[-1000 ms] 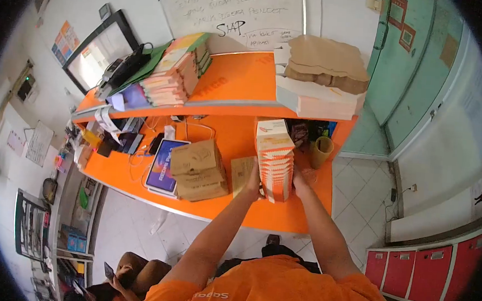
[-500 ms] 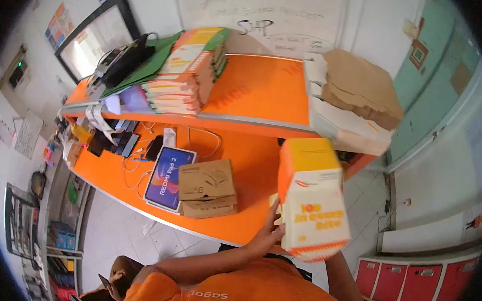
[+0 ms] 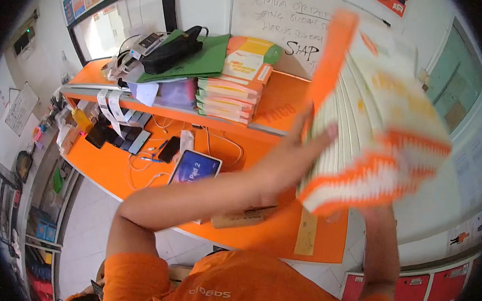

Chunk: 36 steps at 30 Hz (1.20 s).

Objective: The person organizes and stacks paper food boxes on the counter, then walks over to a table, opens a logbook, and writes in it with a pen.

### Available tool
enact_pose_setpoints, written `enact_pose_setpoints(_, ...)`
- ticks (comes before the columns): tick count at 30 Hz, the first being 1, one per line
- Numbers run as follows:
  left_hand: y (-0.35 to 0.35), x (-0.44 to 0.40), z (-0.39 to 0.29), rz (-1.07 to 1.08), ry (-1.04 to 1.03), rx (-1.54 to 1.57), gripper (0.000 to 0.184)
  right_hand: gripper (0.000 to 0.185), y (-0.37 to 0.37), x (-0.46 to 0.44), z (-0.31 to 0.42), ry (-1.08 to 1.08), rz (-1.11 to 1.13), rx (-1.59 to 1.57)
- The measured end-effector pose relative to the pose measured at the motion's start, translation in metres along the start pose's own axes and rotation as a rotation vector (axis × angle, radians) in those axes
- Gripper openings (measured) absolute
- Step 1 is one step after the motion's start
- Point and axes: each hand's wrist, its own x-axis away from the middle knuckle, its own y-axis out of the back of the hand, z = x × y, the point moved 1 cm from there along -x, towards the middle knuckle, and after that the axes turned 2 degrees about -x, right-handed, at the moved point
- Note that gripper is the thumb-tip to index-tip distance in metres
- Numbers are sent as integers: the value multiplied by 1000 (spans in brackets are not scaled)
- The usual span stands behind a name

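Observation:
A thick stack of flat-folded paper food boxes, white with orange and yellow print, is raised in front of me, tilted and blurred by motion. My left hand grips its left side, thumb over the layered edges. From below, my right hand supports the lower right end; its fingers are mostly hidden behind the stack. Under my left forearm, a brown cardboard box on the orange desk is largely covered. Beside it lies a tablet box marked Pad 2, also partly covered.
On the upper shelf rests another stack of printed boxes, next to a green folder and a black pouch. Cables and a phone lie on the desk. Red lockers stand at lower right.
The box stack has risen and come closer, tilting as both hands lift it. My left arm now reaches across the desk, covering much of the cardboard box. The view has turned left.

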Motion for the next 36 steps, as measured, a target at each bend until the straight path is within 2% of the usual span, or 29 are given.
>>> enact_pose_setpoints(3,56,-28,-74,-28,139,-195,108,51,-77,-98,8,60,146,-73)
enact_pose_setpoints(5,96,-52,-113,-81,121,-264,101,51,-149,-148,15,76,-34,-66)
enact_pose_setpoints(6,116,-65,-129,-119,72,-311,98,51,-170,-172,12,50,-12,-72)
enact_pose_setpoints(7,140,-80,-143,-125,106,-312,99,53,-185,-198,6,45,57,-8)
enact_pose_setpoints(10,207,-124,-163,-163,192,-300,100,58,-202,-269,-21,-82,45,8)
enact_pose_setpoints(12,240,-144,-164,-214,230,-273,99,70,-206,-296,-40,-104,53,61)
enact_pose_setpoints(13,250,-144,-164,-204,169,-232,83,75,-211,-305,-47,-119,55,85)
enact_pose_setpoints(15,293,-164,-157,-217,0,-344,69,71,-210,-315,-56,-122,-20,263)
enact_pose_setpoints(16,289,-153,-164,-221,-84,-396,63,69,-205,-320,-56,-122,-59,356)
enact_pose_setpoints(17,289,-139,-169,-450,-185,-727,49,76,-188,-335,-64,-15,-137,524)
enact_pose_setpoints(18,278,-109,-175,-446,-297,-1030,46,80,-178,-336,-61,-47,-160,508)
enact_pose_setpoints(19,273,-80,-176,-425,-412,-1336,42,85,-166,-334,-57,-75,-189,486)
enact_pose_setpoints(20,266,-50,-163,-303,-566,-1503,39,90,-158,-330,-55,-99,-223,459)
enact_pose_setpoints(21,263,-30,-151,-169,-728,-1663,36,91,-157,-316,-52,-36,-220,423)
enact_pose_setpoints(24,274,-25,-111,-82,-492,-2164,31,82,-154,-285,-41,74,-318,542)
enact_pose_setpoints(29,304,0,-128,-3,-436,-2069,24,75,-157,-209,-20,281,-317,622)
enact_pose_setpoints(31,317,12,-143,-133,-357,-1941,27,70,-148,-168,-21,347,-286,708)
enact_pose_setpoints(33,320,18,-158,-167,-199,-1912,25,62,-127,-124,-22,409,-241,798)
enact_pose_setpoints(36,325,13,-152,-163,-101,-1933,29,41,-106,-40,-37,51,-179,1060)
